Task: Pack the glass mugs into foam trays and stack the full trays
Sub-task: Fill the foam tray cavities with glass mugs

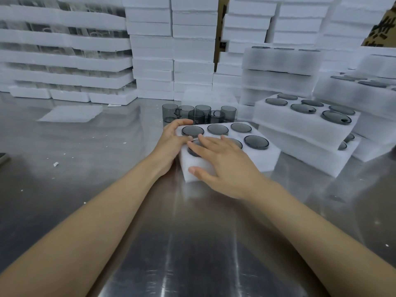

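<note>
The left grip [174, 139] has its fingers curled over the far left corner of the foam tray [263, 159], thumb lying on the tray's top beside the corner mug, so it has hold of that corner. The right grip [222, 159] lies flat on the near left part of the same tray, fingers almost straight and spread over one mug, thumb pressed against the near side wall; it clasps nothing. The tray sits on the desk [192, 232], turned a little askew, and each of its six pockets shows the round top of a smoky grey glass mug [256, 142], two of them partly under the right fingers. Just behind the tray stands a cluster of loose grey mugs [201, 113], upright on the desk, some with handles showing. To the right, near the tray, filled trays [300, 130] are stacked in layers, with more behind and beside them. A flat foam sheet [70, 113] lies well apart on the left, and white crumbs [56, 163] are scattered over the steel surface. Tall stacks of white foam blocks [192, 50] line the back, with a cardboard box [381, 28] at the upper right
</note>
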{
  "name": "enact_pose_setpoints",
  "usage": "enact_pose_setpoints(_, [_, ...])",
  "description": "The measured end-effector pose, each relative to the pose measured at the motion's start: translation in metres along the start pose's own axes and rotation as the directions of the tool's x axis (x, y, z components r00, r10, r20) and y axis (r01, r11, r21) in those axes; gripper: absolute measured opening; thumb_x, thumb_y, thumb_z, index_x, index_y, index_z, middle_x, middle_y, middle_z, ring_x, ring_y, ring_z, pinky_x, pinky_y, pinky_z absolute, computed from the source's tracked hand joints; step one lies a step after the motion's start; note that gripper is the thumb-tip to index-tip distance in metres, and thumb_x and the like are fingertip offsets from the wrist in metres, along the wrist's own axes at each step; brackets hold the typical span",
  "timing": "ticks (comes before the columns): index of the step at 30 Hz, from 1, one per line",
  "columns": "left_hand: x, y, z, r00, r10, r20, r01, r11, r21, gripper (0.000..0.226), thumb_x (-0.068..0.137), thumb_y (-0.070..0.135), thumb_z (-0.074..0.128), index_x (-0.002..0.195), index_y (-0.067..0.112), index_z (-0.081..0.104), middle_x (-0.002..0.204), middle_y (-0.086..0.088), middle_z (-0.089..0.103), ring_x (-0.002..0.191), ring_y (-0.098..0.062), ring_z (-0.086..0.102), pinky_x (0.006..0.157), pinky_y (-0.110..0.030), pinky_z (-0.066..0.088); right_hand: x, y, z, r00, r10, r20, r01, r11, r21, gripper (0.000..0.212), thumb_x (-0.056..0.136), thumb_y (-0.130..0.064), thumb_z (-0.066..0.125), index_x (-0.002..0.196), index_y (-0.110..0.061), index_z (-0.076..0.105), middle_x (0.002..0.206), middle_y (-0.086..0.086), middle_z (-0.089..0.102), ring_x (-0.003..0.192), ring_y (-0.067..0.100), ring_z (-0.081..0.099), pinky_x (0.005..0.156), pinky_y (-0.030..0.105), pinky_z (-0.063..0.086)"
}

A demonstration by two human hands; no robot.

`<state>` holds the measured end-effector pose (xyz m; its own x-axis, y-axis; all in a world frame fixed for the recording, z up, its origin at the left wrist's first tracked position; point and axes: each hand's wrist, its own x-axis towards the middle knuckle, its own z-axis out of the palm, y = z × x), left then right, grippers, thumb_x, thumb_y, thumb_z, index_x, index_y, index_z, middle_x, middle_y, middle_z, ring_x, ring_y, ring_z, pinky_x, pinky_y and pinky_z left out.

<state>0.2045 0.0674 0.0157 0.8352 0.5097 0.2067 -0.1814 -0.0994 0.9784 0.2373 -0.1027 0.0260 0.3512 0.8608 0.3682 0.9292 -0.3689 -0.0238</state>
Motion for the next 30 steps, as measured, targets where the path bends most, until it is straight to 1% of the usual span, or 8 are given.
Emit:
enact_pose_setpoints(5, [0.001,-0.002,0.001,1.0,0.008,-0.009,-0.008,1.0,-0.016,0.039,0.085,-0.005,0.055,0.103,0.028,0.063,0.135,-0.014,0.048,0.122,-0.027,0.052,0.103,-0.04,0.045,0.002,0.003,0.003,1.0,-0.028,-0.003,0.028,1.0,0.014,0.06,0.092,-0.052,0.045,0.147,-0.03,0.031,0.156,-0.001,0.025,0.145,0.013,0.016,0.117,0.033,0.004])
enact_pose_setpoints(8, [0.002,-0.004,0.004,0.999,-0.016,-0.033,0.011,0.989,-0.147,0.042,0.084,-0.005,0.054,0.116,0.023,0.056,0.121,-0.005,0.056,0.103,-0.016,0.06,0.088,-0.03,0.05,-0.005,0.023,-0.006,0.999,-0.031,0.014,0.03,0.997,0.077,0.061,0.088,-0.047,0.058,0.143,-0.032,0.037,0.156,-0.008,0.025,0.142,0.01,0.022,0.118,0.035,0.011])
enact_pose_setpoints(11, [0.004,-0.001,0.001,0.99,-0.099,-0.104,0.06,0.942,-0.33,0.044,0.078,0.01,0.058,0.12,0.022,0.052,0.117,0.001,0.055,0.097,-0.013,0.058,0.075,-0.024,0.045,-0.021,0.045,-0.018,0.999,0.05,0.011,-0.051,0.994,0.099,0.064,0.078,-0.043,0.07,0.134,-0.033,0.041,0.147,-0.01,0.032,0.128,0.013,0.036,0.108,0.033,0.028])
enact_pose_setpoints(13, [0.007,-0.001,-0.003,0.981,-0.134,-0.14,0.073,0.923,-0.377,0.053,0.07,0.018,0.056,0.123,0.022,0.053,0.123,0.001,0.055,0.101,-0.012,0.055,0.079,-0.025,0.041,-0.027,0.052,-0.022,0.992,0.126,-0.002,-0.124,0.977,0.173,0.071,0.071,-0.038,0.077,0.129,-0.024,0.039,0.132,-0.003,0.036,0.113,0.014,0.041,0.098,0.036,0.037])
enact_pose_setpoints(17, [0.009,-0.001,-0.004,0.971,-0.143,-0.192,0.062,0.924,-0.378,0.041,0.08,0.016,0.051,0.121,0.022,0.054,0.119,0.001,0.057,0.104,-0.012,0.053,0.081,-0.028,0.038,-0.023,0.053,-0.022,0.993,0.119,0.013,-0.119,0.991,0.066,0.057,0.075,-0.035,0.075,0.123,-0.023,0.045,0.108,-0.004,0.051,0.106,0.017,0.042,0.092,0.027,0.026])
enact_pose_setpoints(20, [0.01,0.0,-0.002,0.965,-0.148,-0.215,0.044,0.904,-0.425,0.037,0.092,0.009,0.041,0.126,0.011,0.055,0.126,-0.005,0.058,0.117,-0.016,0.053,0.097,-0.03,0.041,-0.022,0.05,-0.024,0.999,0.049,0.011,-0.048,0.998,-0.051,0.052,0.082,-0.037,0.068,0.127,-0.023,0.047,0.113,-0.002,0.057,0.11,0.02,0.046,0.093,0.024,0.019])
enact_pose_setpoints(24, [0.015,-0.001,-0.009,0.939,-0.237,-0.25,0.045,0.803,-0.594,0.031,0.095,0.017,0.04,0.118,0.008,0.058,0.139,-0.013,0.051,0.133,-0.025,0.044,0.113,-0.042,0.034,-0.022,0.041,-0.047,0.965,-0.082,-0.25,0.064,0.995,-0.078,0.049,0.078,-0.03,0.071,0.12,-0.008,0.058,0.1,0.006,0.065,0.095,0.022,0.052,0.086,0.031,0.028])
enact_pose_setpoints(30, [0.013,-0.001,-0.008,0.946,-0.19,-0.262,0.011,0.829,-0.559,0.026,0.095,0.019,0.037,0.094,0.016,0.062,0.11,-0.002,0.054,0.113,-0.017,0.05,0.09,-0.029,0.042,-0.023,0.052,-0.105,0.657,-0.086,-0.749,-0.09,0.977,-0.191,0.047,0.083,-0.026,0.071,0.123,-0.003,0.06,0.103,0.014,0.064,0.1,0.028,0.051,0.084,0.039,0.036])
